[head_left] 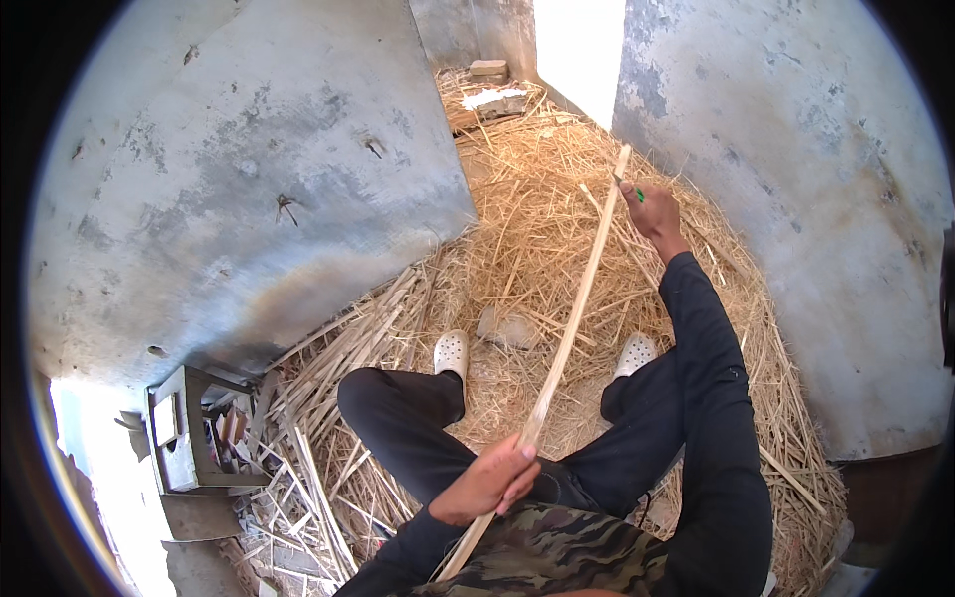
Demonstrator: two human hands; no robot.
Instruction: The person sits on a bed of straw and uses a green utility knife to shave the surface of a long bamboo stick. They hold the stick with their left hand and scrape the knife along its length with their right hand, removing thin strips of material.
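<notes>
A long pale strip of split wood or bamboo (pixel 577 310) runs slantwise from my lap to the far right. My left hand (pixel 489 480) is closed round its lower part, just above my lap. At the strip's far end is my right hand (pixel 655 213), its arm stretched out. That hand is closed on a small green-handled knife (pixel 640 195), most of which the fingers hide. The knife's short dark tip meets the strip's edge, or lies very close to it.
Shavings (pixel 527 229) cover the floor around my white clogs (pixel 451 352). Split strips (pixel 328 383) lie in a heap at the left, beside a small wooden cabinet (pixel 179 443) holding odds and ends. Grey walls (pixel 269 149) stand on both sides; bricks (pixel 488 70) lie at the far end.
</notes>
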